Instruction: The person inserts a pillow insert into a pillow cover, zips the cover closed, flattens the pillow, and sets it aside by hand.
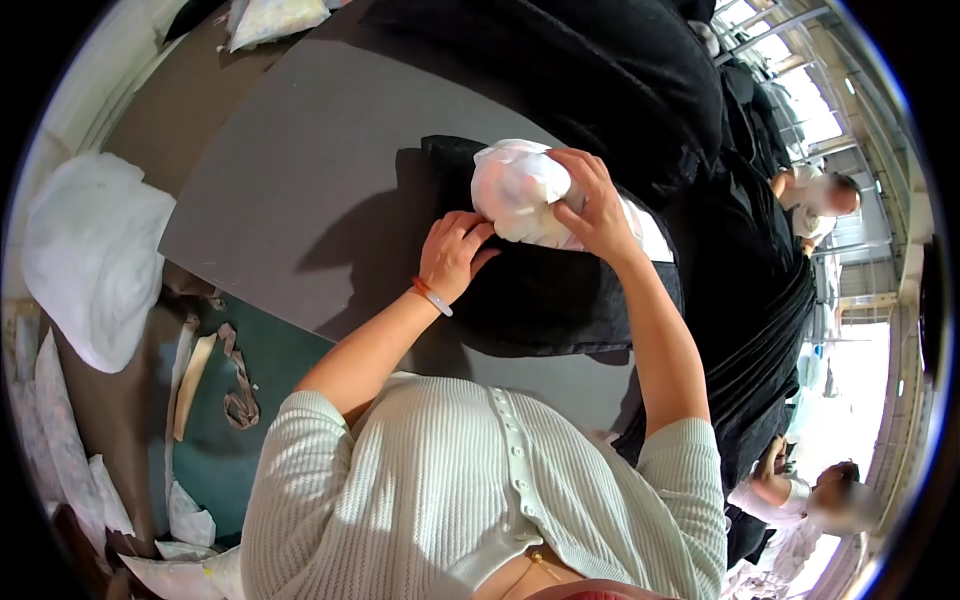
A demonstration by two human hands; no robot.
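A white, soft stuffed pillow insert [520,195], with faint coloured filling showing through, lies bunched on a black plush cushion cover [560,300]. My right hand [595,212] grips the insert from its right side, thumb and fingers pressed into it. At the insert's lower left edge, my left hand [455,258] has its fingers curled and its thumb near them, on the black cover; their exact hold is partly hidden. Part of the insert's right end lies against the cover, beneath my right wrist.
The cover rests on a grey table [300,130]. Black plush fabric [640,80] is heaped along the far and right sides. White batting [95,260] sits off the left edge, with fabric strips [235,380] below. Two people [815,205] are at the right.
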